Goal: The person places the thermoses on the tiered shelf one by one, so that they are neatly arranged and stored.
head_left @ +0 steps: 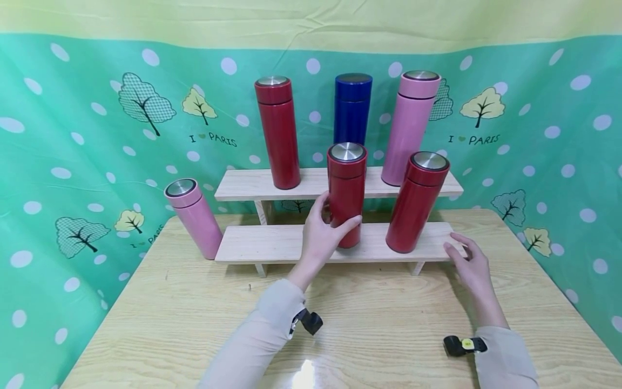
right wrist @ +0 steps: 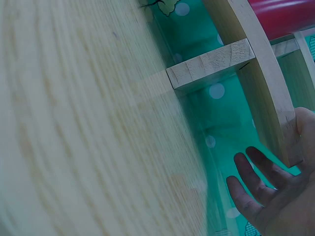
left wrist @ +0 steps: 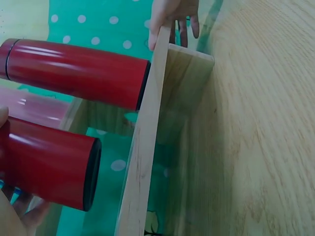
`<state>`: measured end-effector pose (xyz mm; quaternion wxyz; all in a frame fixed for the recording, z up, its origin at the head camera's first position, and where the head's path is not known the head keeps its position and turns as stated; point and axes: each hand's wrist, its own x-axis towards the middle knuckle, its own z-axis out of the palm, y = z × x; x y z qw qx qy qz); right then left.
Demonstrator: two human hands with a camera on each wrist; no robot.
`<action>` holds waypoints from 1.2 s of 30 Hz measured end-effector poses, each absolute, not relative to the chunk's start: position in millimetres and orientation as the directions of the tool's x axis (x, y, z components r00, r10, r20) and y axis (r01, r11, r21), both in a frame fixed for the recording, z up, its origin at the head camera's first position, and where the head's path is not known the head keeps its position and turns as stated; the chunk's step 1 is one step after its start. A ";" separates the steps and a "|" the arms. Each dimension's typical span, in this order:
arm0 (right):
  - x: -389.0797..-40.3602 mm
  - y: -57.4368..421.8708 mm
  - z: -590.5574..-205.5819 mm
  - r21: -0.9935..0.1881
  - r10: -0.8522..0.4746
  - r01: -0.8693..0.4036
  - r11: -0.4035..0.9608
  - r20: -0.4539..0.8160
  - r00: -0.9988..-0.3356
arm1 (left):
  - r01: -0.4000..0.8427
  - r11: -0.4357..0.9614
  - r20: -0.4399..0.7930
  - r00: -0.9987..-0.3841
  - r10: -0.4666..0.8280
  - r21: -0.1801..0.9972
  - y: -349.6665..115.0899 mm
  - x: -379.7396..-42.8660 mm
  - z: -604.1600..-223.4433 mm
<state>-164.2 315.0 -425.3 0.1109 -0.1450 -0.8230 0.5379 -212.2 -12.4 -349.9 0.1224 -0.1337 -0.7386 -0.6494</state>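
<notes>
My left hand (head_left: 319, 237) grips a red thermos flask (head_left: 346, 192) with a steel-topped lid, thumb and fingers around its lower body. In the left wrist view the flask's dark base (left wrist: 92, 174) hangs apart from the lower wooden shelf (left wrist: 142, 162). To its right, a second red flask (head_left: 418, 202) stands on that shelf. At the shelf's right end is my right hand (head_left: 472, 267); the right wrist view shows its thumb by the board's edge and its fingers (right wrist: 253, 179) spread loosely below, holding no flask.
An upper shelf (head_left: 316, 183) behind carries a red flask (head_left: 279, 135), a partly hidden blue flask (head_left: 352, 111) and a pink flask (head_left: 410, 129). Left of the lower shelf, another pink flask (head_left: 196, 221) stands on the wooden table (head_left: 194, 319). A green dotted cloth (head_left: 194, 162) hangs around.
</notes>
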 end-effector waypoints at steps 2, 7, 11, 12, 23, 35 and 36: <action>-164.2 315.2 -425.6 -0.919 0.358 0.119 0.377 0.027 -0.933 | 0.342 0.112 0.338 -0.940 0.051 0.933 -10.7 -214.0 -349.4; -164.1 315.1 -425.9 -0.922 0.358 0.117 0.370 0.025 -0.933 | 0.322 0.125 0.316 -0.946 0.069 0.938 -7.2 -218.7 -351.0; -163.9 314.7 -426.0 -0.922 0.357 0.117 0.370 0.025 -0.934 | 0.322 0.138 0.315 -0.946 0.074 0.936 -4.8 -221.6 -353.7; -163.7 314.6 -426.0 -0.922 0.357 0.118 0.370 0.024 -0.934 | 0.319 0.139 0.311 -0.947 0.076 0.938 -4.3 -222.0 -354.3; -163.5 313.6 -426.0 -0.922 0.366 0.118 0.369 0.027 -0.930 | 0.297 0.185 0.281 -0.954 0.107 0.937 0.9 -222.5 -358.4; -163.9 313.7 -425.4 -0.919 0.368 0.130 0.372 0.018 -0.930 | 0.302 0.189 0.276 -0.949 0.153 0.934 0.1 -221.6 -358.9; -163.9 313.9 -425.5 -0.919 0.368 0.132 0.373 0.016 -0.930 | 0.300 0.190 0.273 -0.949 0.155 0.935 -0.3 -221.8 -359.1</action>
